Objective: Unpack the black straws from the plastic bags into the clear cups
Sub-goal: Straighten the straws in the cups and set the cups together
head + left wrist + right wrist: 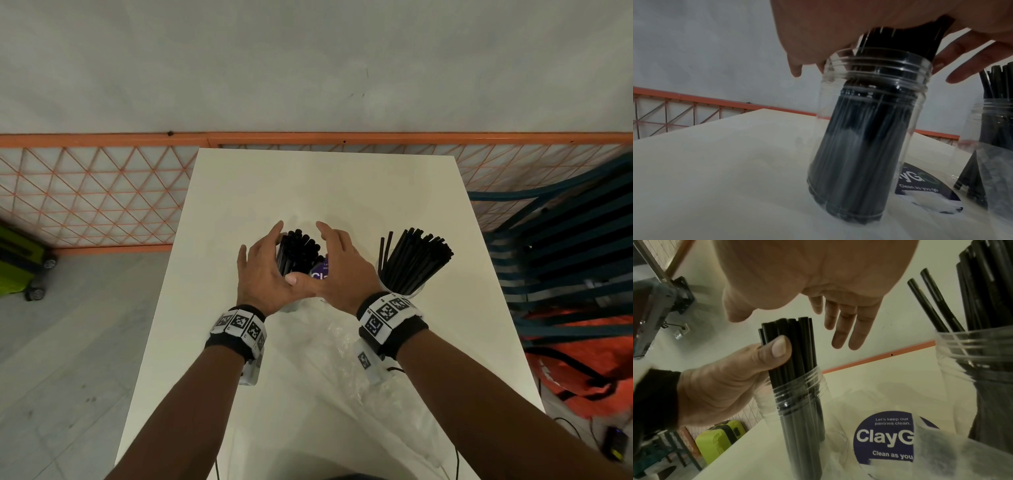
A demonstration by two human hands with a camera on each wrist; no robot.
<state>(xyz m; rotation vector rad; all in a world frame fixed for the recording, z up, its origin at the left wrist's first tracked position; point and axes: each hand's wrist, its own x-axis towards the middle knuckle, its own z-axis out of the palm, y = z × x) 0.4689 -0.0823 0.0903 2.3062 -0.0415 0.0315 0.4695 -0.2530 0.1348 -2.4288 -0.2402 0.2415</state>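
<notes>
Currently our left hand (719, 378) grips the straw bundle (795, 353) standing in the clear cup (865, 146). Our right hand (818, 280) hovers beside it, fingers straight, holding nothing.

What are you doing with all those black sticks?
They are black straws going into clear cups. The left hand grips a bundle of straws standing in one cup on the white table. The right hand is open beside the bundle. A second cup, to the right, already holds a spread of straws. An empty plastic bag lies crumpled near the person, and a purple round sticker sits between the cups.
</notes>
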